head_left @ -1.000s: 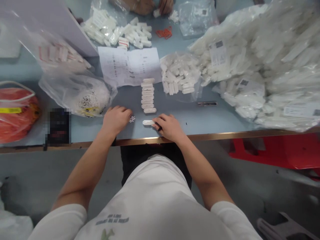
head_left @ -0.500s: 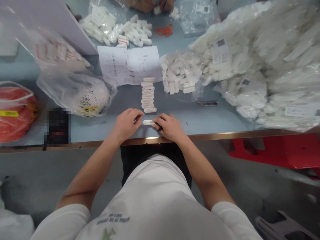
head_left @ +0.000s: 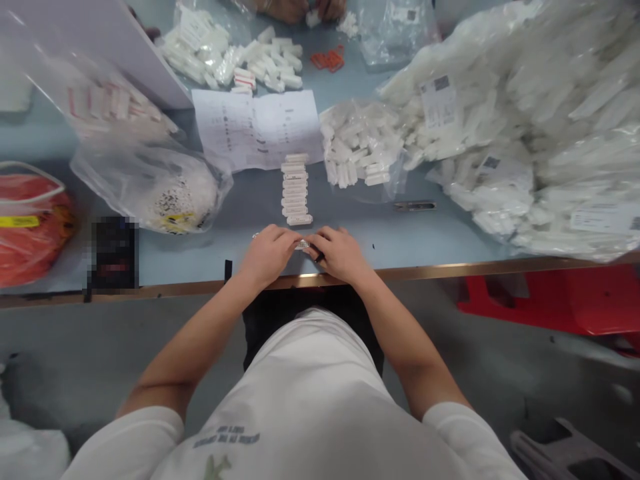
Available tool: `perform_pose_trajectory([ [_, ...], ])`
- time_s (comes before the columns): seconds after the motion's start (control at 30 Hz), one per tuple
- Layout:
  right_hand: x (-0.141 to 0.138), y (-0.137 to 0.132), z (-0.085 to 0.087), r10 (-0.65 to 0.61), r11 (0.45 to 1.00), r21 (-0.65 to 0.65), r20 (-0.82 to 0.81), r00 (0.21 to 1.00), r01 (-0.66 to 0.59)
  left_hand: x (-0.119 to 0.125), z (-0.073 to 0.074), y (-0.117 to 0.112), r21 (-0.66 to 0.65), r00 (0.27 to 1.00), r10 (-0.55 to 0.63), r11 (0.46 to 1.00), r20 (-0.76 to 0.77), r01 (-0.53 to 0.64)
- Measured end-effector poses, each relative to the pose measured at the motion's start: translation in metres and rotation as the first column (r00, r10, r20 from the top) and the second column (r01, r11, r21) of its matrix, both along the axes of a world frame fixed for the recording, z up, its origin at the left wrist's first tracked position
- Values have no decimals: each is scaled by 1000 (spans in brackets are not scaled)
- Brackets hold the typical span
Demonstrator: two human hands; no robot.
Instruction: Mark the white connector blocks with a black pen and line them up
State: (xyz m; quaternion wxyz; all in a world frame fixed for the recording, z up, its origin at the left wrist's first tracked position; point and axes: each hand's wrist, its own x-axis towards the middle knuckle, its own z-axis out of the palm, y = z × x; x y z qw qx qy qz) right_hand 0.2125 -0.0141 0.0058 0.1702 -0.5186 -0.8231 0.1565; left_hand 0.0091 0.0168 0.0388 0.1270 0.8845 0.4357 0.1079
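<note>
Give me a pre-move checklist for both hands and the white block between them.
1. Right hand on the block: ok, fingers grip its right end.
2. Left hand at the block: ok, it covers the left end.
3. Part in the left fingers: cannot tell, the hand hides it.
4. Row apart from both hands: ok, it lies beyond them with a gap.
5. Sheet fully uncovered: not ok, the row's far end overlaps its near edge.
6. Snips away from the hands: ok, lying off to the right.

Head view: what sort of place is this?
Probably a small-parts assembly workshop: a workbench carries clear bags of white pieces, a row of similar white parts and a printed sheet.
</note>
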Motion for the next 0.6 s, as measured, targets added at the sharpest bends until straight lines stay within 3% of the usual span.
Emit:
perform_pose_trajectory([
  [0.17,0,0,3,9,1000,-19,5,1000,-9,0,-6,2,90,997,-61,994,-56,65],
  [0.37,1,0,0,9,1000,13,-7,1000,-8,7,3,-2,150,982,-63,984,-180,91],
  [0.6,1,1,2,19,1000,2,3,1000,-19,7,3,-6,140,988,-73,986,-137,92],
])
